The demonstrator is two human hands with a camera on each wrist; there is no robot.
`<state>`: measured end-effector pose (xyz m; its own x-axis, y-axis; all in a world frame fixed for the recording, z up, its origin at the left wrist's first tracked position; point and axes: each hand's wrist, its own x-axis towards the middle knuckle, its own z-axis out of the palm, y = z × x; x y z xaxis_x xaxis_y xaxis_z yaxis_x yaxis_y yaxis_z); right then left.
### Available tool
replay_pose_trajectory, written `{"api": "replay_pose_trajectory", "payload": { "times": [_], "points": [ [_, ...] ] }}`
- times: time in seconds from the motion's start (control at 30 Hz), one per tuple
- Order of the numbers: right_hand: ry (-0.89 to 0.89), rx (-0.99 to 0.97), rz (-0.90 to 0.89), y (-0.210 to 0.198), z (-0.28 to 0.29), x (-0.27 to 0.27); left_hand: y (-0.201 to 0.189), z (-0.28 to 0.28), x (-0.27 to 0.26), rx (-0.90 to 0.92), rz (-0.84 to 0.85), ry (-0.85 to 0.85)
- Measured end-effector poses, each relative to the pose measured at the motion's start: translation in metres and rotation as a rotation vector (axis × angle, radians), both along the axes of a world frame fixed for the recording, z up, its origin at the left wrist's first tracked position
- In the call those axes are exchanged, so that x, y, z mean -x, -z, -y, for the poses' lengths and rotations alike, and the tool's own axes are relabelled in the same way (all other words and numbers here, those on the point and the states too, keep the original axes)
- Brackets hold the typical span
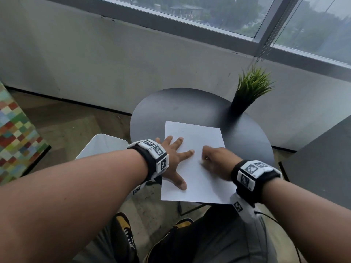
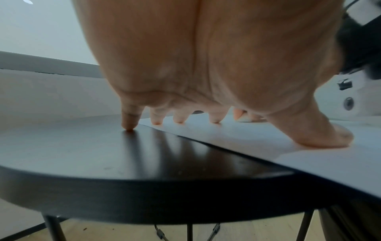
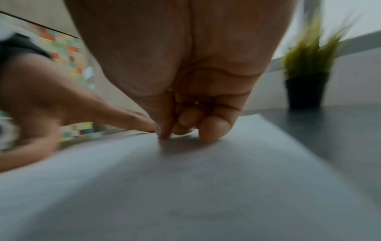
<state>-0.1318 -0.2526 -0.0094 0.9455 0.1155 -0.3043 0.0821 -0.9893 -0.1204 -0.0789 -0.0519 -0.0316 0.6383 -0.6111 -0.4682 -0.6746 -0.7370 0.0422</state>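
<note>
White paper [image 1: 193, 141] under both sets of fingers. On the left hand [image 1: 171, 160], fingers [image 1: 187, 153] straight and spread, pressing flat on the sheet's left side, thumb down nearer the body, little finger off the edge and onto the black bench [image 1: 190, 105]. On the right hand [image 1: 216, 160], fingers [image 3: 214, 128] curled into the palm, tips down mid-sheet just beside the left forefinger, gripping nothing that shows; no lifted fold between them.

Paper flat on the near half of the bench, near edge overhanging the rim toward the body. Judged thin, light and limp: apt to slide on the smooth top, quick to crease or tear under a hard pinch. Best pinned with flat pressure, as on the left; for lifting, best taken at the overhanging edge or a free corner, thumb under and forefinger over.

Hard to make out: right fingertips masked by the hand's back from the head view and smeared by blur from the wrist. Any print or crease on the sheet, not visible. Bench legs cut off below. Plant [image 1: 250, 90] at the far right of the bench, well apart from the sheet.
</note>
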Motion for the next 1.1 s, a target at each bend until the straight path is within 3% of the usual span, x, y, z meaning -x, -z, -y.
{"api": "replay_pose_trajectory", "payload": {
  "times": [0.07, 0.2, 0.4, 0.53, 0.6, 0.73, 0.9, 0.97, 1.03, 1.1],
  "points": [
    [0.042, 0.049, 0.05, 0.003, 0.007, 0.0, 0.0, 0.003, 0.0, 0.002, 0.008, -0.013],
    [-0.192, -0.029, 0.007, 0.009, -0.022, 0.018, 0.0, 0.004, -0.001, 0.015, 0.005, -0.02],
    [0.074, -0.055, 0.02, 0.007, 0.014, 0.0, 0.002, -0.008, 0.008, 0.067, -0.029, -0.043],
    [0.124, -0.035, 0.038, 0.004, 0.006, 0.001, 0.01, -0.021, 0.012, 0.084, -0.02, -0.057],
    [0.055, -0.042, 0.016, 0.005, -0.018, 0.009, 0.012, -0.019, 0.011, 0.074, -0.028, -0.053],
    [-0.313, -0.102, -0.019, 0.002, -0.065, 0.038, 0.012, -0.016, 0.009, 0.056, -0.014, -0.051],
    [-0.026, -0.057, 0.056, 0.001, -0.034, 0.008, 0.009, -0.015, 0.009, 0.028, -0.007, -0.043],
    [-0.098, -0.068, 0.076, 0.001, -0.045, 0.015, 0.008, -0.015, 0.009, 0.027, -0.005, -0.045],
    [-0.287, -0.088, 0.013, 0.003, -0.06, 0.031, 0.006, -0.016, 0.01, 0.019, 0.0, -0.042],
    [-0.3, -0.088, -0.036, 0.0, -0.052, 0.035, 0.004, -0.014, 0.01, 0.002, -0.004, -0.034]
  ]
}}
